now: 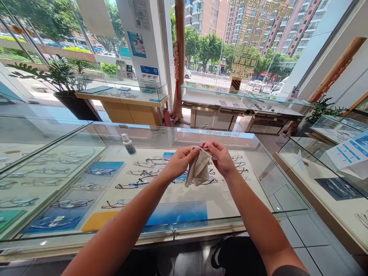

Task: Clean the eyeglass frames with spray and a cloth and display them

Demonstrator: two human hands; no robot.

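Note:
A beige cleaning cloth (198,170) with a zigzag edge hangs from my left hand (184,159), whose thumb and fingers pinch its top. Close beside it, my right hand (220,155) is closed on a pair of thin-rimmed eyeglasses (204,141), which stick up above the fingertips. Part of the cloth also touches the right fingers. How much of the glasses lies behind the cloth and fingers is hidden. Both hands are above the glass top of a display case (230,226). To the left, a small white spray bottle (128,144) stands upright on that glass.
Rows of eyeglasses (138,182) lie inside the case, beside a blue panel (184,214). Another glass case (324,168) stands at the right, with a white-and-blue box (350,153) on it. Farther back are more display cabinets (212,115), a wooden post (179,57) and a potted plant (74,103).

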